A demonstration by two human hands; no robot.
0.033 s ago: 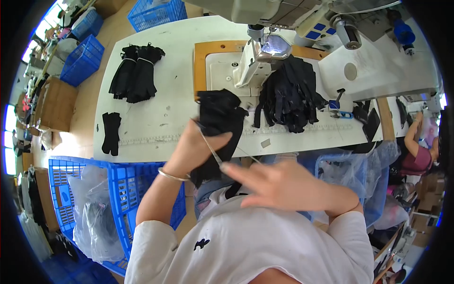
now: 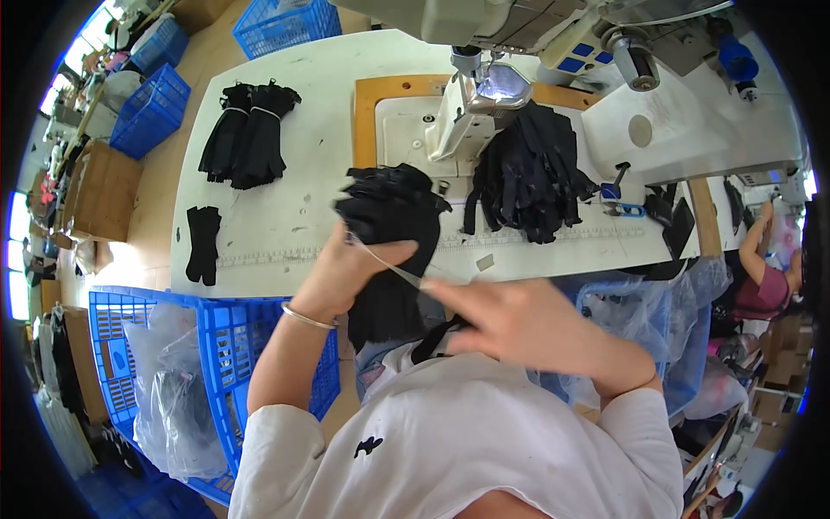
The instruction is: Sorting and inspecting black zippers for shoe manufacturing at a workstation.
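Observation:
A thick bundle of black fabric strips (image 2: 393, 208) hangs over the table's front edge, gripped in my closed left hand (image 2: 350, 272). Its top end fans out, and the lower end hangs in front of my shirt. From the left hand a thin pale elastic band (image 2: 385, 263) runs taut across the strips to my right hand (image 2: 519, 324), where the forefinger points along it. Motion smears the right hand, but its fingers appear hooked on the band's end. A larger loose pile of black strips (image 2: 532, 173) lies to the right, beside the sewing machine head (image 2: 467, 117).
Two banded black bundles (image 2: 246, 138) and a small black piece (image 2: 204, 245) lie on the white table (image 2: 285, 216) at left. Blue scissors-like snips (image 2: 631, 210) rest at right. A blue crate (image 2: 207, 372) with plastic bags stands front left. Another person (image 2: 765, 268) sits far right.
The bundle has turned slightly in my left hand, its top spreading leftward. My right hand has shifted a little up and right, and the band lies at a flatter slant.

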